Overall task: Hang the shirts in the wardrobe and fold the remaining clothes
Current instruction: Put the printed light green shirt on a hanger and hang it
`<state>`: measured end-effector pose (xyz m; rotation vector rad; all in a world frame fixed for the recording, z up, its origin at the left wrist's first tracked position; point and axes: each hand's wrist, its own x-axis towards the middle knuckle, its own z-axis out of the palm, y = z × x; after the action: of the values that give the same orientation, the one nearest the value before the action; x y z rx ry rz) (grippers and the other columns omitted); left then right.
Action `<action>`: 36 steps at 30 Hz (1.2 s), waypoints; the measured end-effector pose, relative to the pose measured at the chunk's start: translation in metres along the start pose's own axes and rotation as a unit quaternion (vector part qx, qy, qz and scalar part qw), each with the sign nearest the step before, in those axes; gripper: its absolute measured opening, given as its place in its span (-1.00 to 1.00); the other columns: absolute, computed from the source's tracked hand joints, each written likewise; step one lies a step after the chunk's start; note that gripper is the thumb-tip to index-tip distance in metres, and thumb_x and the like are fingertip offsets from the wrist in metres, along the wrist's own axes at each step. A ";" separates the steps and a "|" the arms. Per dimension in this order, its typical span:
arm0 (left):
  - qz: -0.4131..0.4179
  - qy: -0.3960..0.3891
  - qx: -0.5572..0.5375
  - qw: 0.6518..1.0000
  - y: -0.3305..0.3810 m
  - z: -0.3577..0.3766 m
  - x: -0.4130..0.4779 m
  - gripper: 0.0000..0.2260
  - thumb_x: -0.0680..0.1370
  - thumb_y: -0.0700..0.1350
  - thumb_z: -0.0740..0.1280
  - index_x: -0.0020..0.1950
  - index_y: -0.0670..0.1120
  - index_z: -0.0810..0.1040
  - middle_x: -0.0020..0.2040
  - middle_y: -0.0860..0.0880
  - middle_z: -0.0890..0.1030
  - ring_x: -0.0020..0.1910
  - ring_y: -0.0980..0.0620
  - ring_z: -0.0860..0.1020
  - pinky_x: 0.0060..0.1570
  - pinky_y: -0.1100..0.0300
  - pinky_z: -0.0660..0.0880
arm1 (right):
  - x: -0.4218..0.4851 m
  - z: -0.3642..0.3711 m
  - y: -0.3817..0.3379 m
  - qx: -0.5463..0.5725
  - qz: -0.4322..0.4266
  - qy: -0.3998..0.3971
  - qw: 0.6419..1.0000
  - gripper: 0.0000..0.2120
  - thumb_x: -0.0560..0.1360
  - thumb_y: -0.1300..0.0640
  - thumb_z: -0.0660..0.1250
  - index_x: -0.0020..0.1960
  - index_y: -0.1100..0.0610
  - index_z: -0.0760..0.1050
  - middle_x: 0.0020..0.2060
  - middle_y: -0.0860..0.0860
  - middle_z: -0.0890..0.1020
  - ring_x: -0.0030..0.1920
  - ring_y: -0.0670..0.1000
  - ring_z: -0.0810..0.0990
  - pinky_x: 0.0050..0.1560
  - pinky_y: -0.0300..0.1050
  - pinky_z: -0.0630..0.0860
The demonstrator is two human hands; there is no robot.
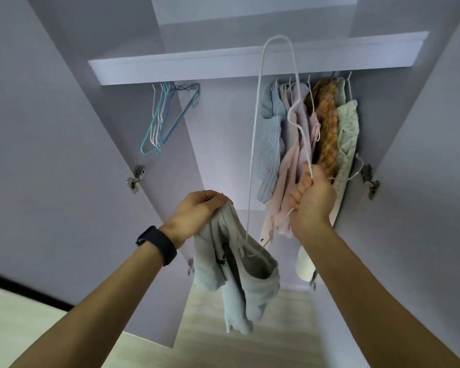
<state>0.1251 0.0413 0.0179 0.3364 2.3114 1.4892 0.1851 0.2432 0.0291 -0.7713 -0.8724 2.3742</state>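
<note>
Grey jersey shirt (pixel 239 274): soft, limp, matt; it hangs bunched in front of the open wardrobe, below shelf height and not yet hung; an opening gapes at its middle, though whether neck or hem cannot be told.

Left hand (pixel 197 208): fingers curled over the shirt's gathered top edge, pinching the cloth; dark band (pixel 157 244) on the wrist.

Right hand (pixel 312 197): fisted tight round the white hanger (pixel 255 128); thin coated wire, smooth, springy, with a long narrow loop rising past the shelf (pixel 223 65); its lower end dips into the shirt's opening.

Step in hand, by judgement: seating the hanger inside the shirt. Advice: feed one shoulder of the wire fully through before the other; spread the cloth with the left hand so it does not snag; keep the hook clear of the neighbouring garments; level the shoulders before lifting to the rail, which is hidden under the shelf.

Already hung, right side, packed close: blue striped shirt (pixel 270 144), crisp weave; pink garments (pixel 290 168), thin and drapey; orange plaid (pixel 327 128); pale speckled piece (pixel 347 134).

Left side: spare hangers (pixel 165 118), blue and white wire, bare.

Carcass: lilac panels, flat and matt; metal hinge (pixel 136 179); pale wood-grain floor (pixel 223 341).
</note>
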 end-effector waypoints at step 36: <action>0.185 0.297 0.277 0.895 0.034 -0.113 0.064 -0.77 0.68 0.09 0.17 0.15 0.03 0.55 -0.16 -0.12 0.66 -0.08 -0.30 0.58 -0.14 -0.01 0.50 | 0.074 0.022 0.009 -0.472 -0.370 -0.060 0.798 -0.51 0.54 0.21 0.32 -0.54 0.12 0.27 -0.66 -0.07 0.29 -0.54 -0.05 0.29 -0.34 -0.12 0.27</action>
<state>0.0192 -0.0122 0.0798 0.5568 3.3252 1.1486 0.1158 0.2730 0.0123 -0.4402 -2.0187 1.2059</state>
